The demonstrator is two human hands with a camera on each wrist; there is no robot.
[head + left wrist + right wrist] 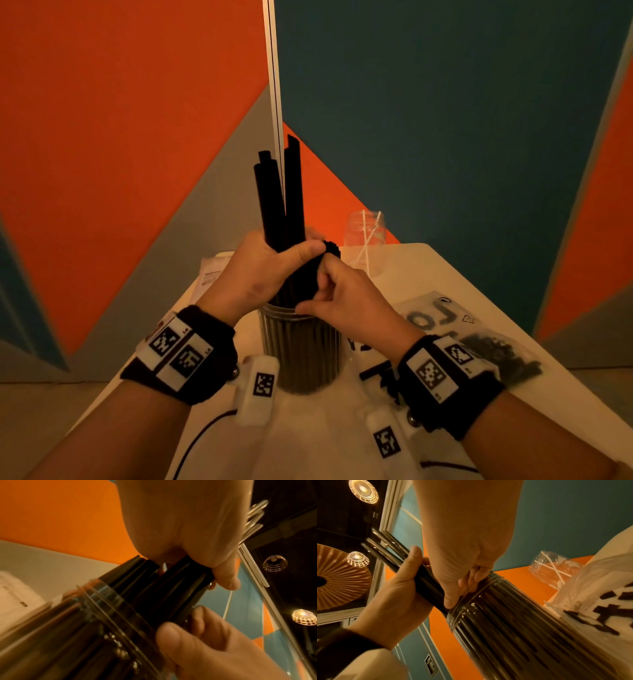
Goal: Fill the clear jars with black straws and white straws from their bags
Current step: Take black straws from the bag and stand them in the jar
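Observation:
A clear jar packed with black straws stands on the table in front of me. My left hand grips a few taller black straws that stick up above the bundle. My right hand curls round the bundle just above the jar's rim. In the left wrist view the left hand holds the straws and the right hand's fingers press them at the jar. The right wrist view shows the right hand at the rim of the jar and the left hand beside it.
A second clear jar with a few white straws stands behind on the right. A plastic bag of black straws lies on the right of the white table. A white bag lies at the back left. Walls rise close behind.

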